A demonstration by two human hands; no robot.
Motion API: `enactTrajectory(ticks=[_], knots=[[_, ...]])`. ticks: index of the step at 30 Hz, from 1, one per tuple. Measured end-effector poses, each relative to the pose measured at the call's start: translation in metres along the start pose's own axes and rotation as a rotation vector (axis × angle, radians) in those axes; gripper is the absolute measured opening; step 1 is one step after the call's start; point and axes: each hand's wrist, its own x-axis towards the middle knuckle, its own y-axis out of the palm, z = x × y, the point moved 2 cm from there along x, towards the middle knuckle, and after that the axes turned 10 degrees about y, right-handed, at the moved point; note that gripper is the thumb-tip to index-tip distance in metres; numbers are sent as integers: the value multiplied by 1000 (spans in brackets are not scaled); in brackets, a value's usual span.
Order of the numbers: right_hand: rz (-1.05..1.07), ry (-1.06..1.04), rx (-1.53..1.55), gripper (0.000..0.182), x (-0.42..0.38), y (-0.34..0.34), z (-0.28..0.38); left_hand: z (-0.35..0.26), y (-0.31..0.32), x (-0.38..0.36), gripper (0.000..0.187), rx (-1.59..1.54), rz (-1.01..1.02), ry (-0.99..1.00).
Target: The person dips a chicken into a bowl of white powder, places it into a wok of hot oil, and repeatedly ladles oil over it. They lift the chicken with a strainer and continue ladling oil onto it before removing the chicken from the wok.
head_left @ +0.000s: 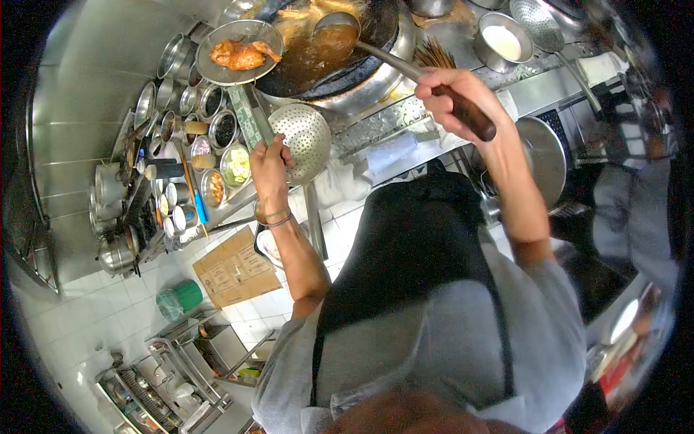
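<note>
My left hand (270,168) is closed around the handle of a mesh strainer (204,66). On the mesh lies a browned, fried-looking piece of chicken (241,56), at the left side of the wok. My right hand (463,105) grips the dark wooden end of a long ladle (394,59). The ladle's bowl is over the wok (387,54), filled with brown liquid. Dark oil (303,69) fills the wok, with pale golden pieces at its far side. Right beside my left hand rests a round perforated skimmer (303,134), its handle pointing down past the counter edge.
Left are several metal bowls of ingredients, including chopped greens (236,165). A pot of white liquid (502,43) and another perforated skimmer (536,25) stand at upper right. A large steel pot (543,163) is by my right forearm. Cardboard (235,267) lies on the tiled floor.
</note>
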Motion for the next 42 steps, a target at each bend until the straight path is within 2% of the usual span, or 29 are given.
enactTrajectory(ticks=[3,4,7,13,14,15,17,20,23,26,28,31,35,36,39,40,42], knots=[[158,67,249,19,3,9,1,2,3,1,21,-87,24,-22],[146,44,188,19,-3,13,1,2,6,0,20,-131,31,-42],[318,61,249,15,4,13,5,-1,18,-4,18,-231,45,-102],[162,-168,85,10,30,31,8,-1,29,-5,19,-267,120,-149],[161,-200,-13,23,29,34,10,0,32,-4,19,-288,118,-167],[61,-190,-106,39,32,38,13,1,35,-4,19,-308,114,-185],[22,-218,-254,52,46,43,16,3,38,-5,20,-331,112,-203],[-71,-346,-654,63,48,52,22,6,43,-5,22,-355,112,-200],[-220,-501,-893,64,65,30,20,16,46,-5,23,-412,87,-204],[-335,-571,-822,61,57,27,23,15,48,-9,24,-521,13,-204],[-371,-494,-879,61,54,25,29,21,48,-11,24,-624,-61,-205],[-489,-463,-972,62,77,6,34,29,45,-22,25,-522,52,-190],[-601,-635,-1255,64,130,-39,39,17,46,-23,21,-867,229,-425],[-562,-604,-1118,64,120,-28,34,18,47,-17,19,-900,215,-447],[-459,-457,-991,58,100,-25,26,18,46,0,20,-772,205,-373],[-377,-414,-923,56,91,-23,26,9,48,-7,20,-631,117,-298],[-229,-338,-763,54,74,-10,32,2,54,-21,21,-599,80,-245]])
